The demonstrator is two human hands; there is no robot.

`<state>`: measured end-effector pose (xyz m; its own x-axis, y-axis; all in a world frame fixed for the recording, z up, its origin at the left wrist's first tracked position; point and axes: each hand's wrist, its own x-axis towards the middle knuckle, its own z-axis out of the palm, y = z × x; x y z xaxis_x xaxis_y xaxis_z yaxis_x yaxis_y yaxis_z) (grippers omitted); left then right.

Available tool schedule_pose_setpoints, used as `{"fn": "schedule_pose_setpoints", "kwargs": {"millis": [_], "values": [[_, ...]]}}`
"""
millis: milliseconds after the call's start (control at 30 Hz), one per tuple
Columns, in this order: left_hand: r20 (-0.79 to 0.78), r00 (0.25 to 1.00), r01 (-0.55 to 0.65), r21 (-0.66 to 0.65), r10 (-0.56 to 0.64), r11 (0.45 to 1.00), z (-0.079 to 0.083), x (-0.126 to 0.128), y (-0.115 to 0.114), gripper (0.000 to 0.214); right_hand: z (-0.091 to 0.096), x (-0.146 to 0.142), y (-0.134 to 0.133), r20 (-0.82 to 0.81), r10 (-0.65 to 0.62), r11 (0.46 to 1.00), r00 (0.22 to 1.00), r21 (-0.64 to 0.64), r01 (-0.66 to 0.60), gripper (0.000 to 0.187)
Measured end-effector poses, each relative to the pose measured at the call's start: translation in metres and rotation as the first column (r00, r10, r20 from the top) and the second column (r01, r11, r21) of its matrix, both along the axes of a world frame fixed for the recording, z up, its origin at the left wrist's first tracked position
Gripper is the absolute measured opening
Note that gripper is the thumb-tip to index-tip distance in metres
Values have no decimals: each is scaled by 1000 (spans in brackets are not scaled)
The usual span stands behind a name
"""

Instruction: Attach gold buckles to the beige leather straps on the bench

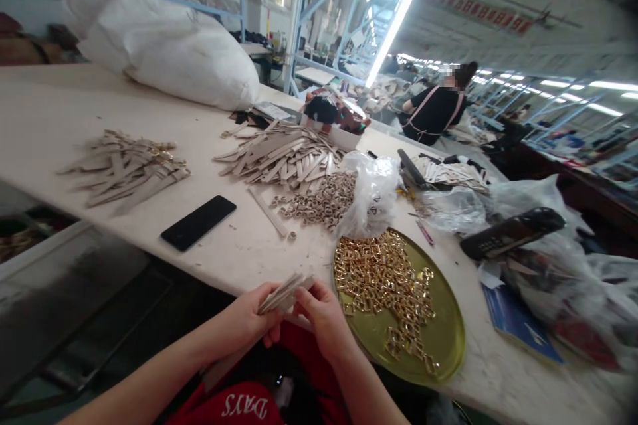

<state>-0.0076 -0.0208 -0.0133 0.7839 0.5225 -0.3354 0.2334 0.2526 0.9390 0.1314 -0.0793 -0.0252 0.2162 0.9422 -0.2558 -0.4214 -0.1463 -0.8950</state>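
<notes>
- My left hand point(248, 324) is closed around a small bundle of strips point(283, 293), thumb on top and fingers underneath. The bundle sits low in the middle of the frame, just off the near edge of the bench point(60, 113) and above my lap.
- My right hand point(325, 319) pinches the bundle's right end with its fingertips, a tight, nearly closed grip rather than a fist.
- I judge this goes best with the left grip firm enough to hold the strips squared up. The right fingertips should work lightly, so that only one strip fans off at a time.
- Working close beside the gold tray point(445, 340) of metal buckles point(383, 279), at lower right, seems wise. The reach is short and less can slip over the edge.
- Further up the bench lie a phone point(198, 222), a heap of small loops point(323, 202), a plastic bag point(371, 196) and two piles of strips, one at centre point(284, 159) and one at left point(129, 169).
- I cannot tell how many strips are in the bundle, or whether a buckle is already between my fingers, because they cover that spot.
- My forearms are cut off at the bottom edge, and the bags at far right blur together.
</notes>
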Motion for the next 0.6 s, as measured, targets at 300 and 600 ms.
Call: {"fn": "schedule_pose_setpoints", "kwargs": {"millis": [300,600], "values": [[-371,910,117,659,186,743,4,16,64,50,-7,11,2,36,-148,988,988,-48,150,27],[-264,953,149,838,151,525,8,36,77,40,-15,18,-2,97,-217,973,971,-63,223,27]]}}
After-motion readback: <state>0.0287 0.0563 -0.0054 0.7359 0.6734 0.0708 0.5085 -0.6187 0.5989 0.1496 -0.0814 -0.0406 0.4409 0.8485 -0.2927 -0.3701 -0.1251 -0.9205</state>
